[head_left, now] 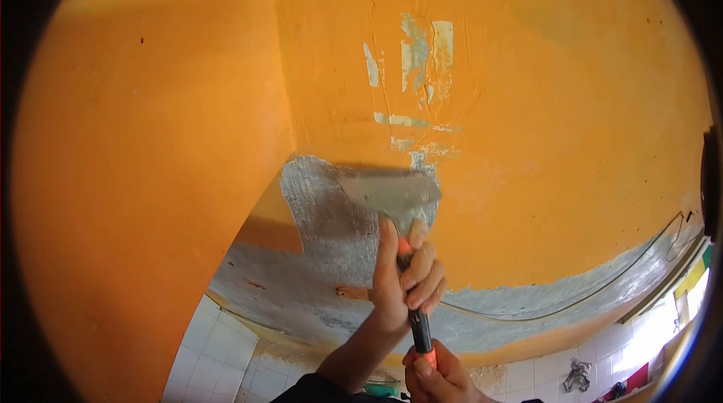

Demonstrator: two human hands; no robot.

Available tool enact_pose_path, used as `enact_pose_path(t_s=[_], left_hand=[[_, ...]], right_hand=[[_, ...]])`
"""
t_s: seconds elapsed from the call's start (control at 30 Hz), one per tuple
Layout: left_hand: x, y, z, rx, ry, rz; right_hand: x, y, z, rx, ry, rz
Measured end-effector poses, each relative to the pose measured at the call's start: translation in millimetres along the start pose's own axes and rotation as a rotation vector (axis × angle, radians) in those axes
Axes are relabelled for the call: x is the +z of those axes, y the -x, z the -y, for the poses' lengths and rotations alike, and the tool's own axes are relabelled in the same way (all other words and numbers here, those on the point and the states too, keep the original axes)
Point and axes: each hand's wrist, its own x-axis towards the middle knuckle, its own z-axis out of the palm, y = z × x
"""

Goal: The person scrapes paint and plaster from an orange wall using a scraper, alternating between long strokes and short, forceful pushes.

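A wide-bladed paint scraper (392, 190) with a black and orange handle lies across the middle of the view. Its blade overlaps a grey scraped patch on the orange painted wall (527, 177). My left hand (410, 275) is wrapped round the upper handle, thumb and a finger reaching up to the base of the blade. Lower down, my right hand (440, 377) closes round the orange end of the handle. Above the blade, several pale chipped strips (414, 56) and thin cracks mark the paint.
An orange wall surface (151, 177) meets this one at a corner on the left. Along the bottom runs a bare grey band (512, 305) with a cable (542, 318) hanging across it. White tiles (207, 343) and a bright window (663, 328) show below.
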Motion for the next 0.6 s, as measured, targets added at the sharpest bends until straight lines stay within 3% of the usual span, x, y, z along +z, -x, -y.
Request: enact_pose_path(t_s=[0.03, 0.07, 0.17, 0.3, 0.37, 0.47, 0.6], left_hand=[[0.9, 0.2, 1.3, -0.007, 0.011, 0.027], [0.4, -0.8, 1.1, -0.001, -0.012, 0.019], [2.7, -4.7, -4.0, -0.027, -0.002, -0.039], [-11.6, 3.3, 5.2, -0.021, 0.036, 0.029], [-6.8, -7.7, 1.1, -0.006, 0.006, 0.035], [-6.2, -3.2, 1.5, -0.009, 0.005, 0.028], [-5.0, -5.8, 1.8, 0.005, 0.011, 0.063]], right_hand=[[1.7, 1.6, 1.2, 0.042, -0.002, -0.028], [2.0, -7.3, -2.8, -0.067, 0.019, 0.001], [4.9, -1.6, 8.0, 0.055, -0.029, -0.002], [-2.0, 0.2, 3.6, 0.057, -0.042, -0.008], [-5.2, -4.4, 5.8, -0.030, 0.086, 0.018], [5.5, -0.8, 10.8, 0.033, -0.002, -0.018], [-0.1, -2.6, 7.3, -0.025, 0.031, -0.008]])
